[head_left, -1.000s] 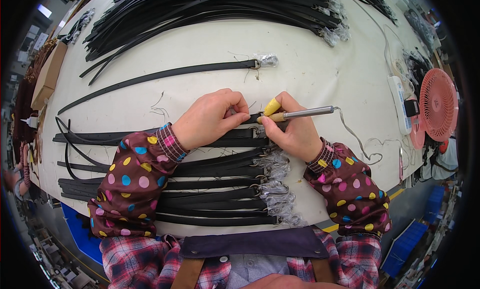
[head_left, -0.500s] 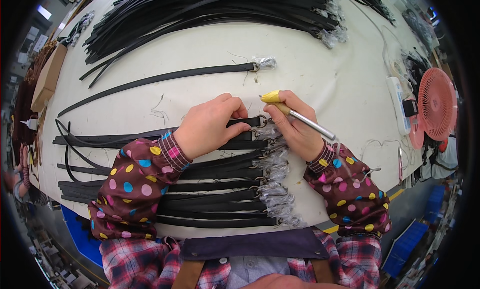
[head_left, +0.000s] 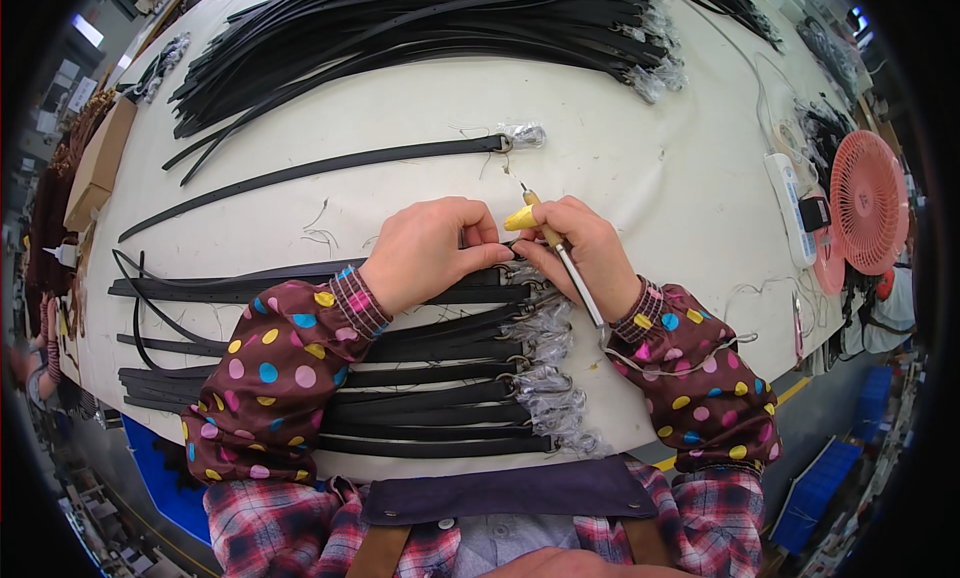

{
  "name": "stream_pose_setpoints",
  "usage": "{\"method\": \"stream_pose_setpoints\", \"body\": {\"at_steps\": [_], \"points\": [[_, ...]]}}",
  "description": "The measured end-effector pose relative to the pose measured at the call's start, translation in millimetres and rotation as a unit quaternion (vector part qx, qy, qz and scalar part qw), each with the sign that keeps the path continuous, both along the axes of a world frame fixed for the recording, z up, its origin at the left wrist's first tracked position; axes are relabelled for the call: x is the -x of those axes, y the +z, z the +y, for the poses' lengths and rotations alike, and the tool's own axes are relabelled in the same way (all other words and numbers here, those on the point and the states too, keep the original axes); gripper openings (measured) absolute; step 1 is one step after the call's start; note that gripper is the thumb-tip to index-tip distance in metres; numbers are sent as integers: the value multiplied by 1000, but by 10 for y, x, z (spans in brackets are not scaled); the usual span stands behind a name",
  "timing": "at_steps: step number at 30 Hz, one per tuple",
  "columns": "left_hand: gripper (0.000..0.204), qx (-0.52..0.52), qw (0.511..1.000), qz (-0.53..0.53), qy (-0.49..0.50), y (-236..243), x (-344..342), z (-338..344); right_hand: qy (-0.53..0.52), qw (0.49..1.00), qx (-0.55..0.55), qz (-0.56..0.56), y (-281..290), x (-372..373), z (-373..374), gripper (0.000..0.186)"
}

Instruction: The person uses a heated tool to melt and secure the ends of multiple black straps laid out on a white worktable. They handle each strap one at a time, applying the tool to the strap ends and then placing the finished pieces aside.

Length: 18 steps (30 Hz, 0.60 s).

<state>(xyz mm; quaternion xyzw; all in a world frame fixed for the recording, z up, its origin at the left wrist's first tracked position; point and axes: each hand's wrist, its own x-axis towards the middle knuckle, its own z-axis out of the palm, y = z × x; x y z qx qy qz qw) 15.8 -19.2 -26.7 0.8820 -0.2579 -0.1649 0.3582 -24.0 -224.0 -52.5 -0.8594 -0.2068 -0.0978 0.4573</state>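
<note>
My left hand (head_left: pixel 435 248) is closed, its thumb and fingers pinching a black strap (head_left: pixel 310 270) close to its ring end. My right hand (head_left: pixel 592 250), with yellow tape on a finger, grips a corded pen-shaped tool (head_left: pixel 574 276). The tool's thin tip points up and away from me, above the strap end. My right thumb is at that same end, beside my left fingertips; they hide most of the ring. Nearer to me lies a row of black straps (head_left: pixel 430 443), their ring ends wrapped in clear plastic (head_left: pixel 550 398).
Beyond my hands lies a single black strap (head_left: pixel 310 175). A large pile of straps (head_left: pixel 420 38) covers the far side. At the right are a white power strip (head_left: pixel 790 210) and a pink fan (head_left: pixel 868 203). Loose threads (head_left: pixel 318 228) dot the white table. A cardboard box (head_left: pixel 100 168) stands left.
My right hand has moved left, bringing its thumb to the strap end. The tool has swung more upright, with its tip now farther from me. My left hand still pinches the strap.
</note>
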Motion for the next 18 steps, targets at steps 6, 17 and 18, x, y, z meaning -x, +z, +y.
{"method": "stream_pose_setpoints", "body": {"at_steps": [6, 17, 18], "points": [[16, 38, 997, 62, -14, -25, -64, 59, 6, 1000, 17, 10, -4, 11, -27, 22], [16, 14, 985, -143, -90, -66, 7, 160, 40, 996, -74, 3, -3, -11, -100, 15], [15, 3, 982, -167, -92, -58, 24, 166, 30, 993, -107, 40, 0, 6, -54, 14]]}}
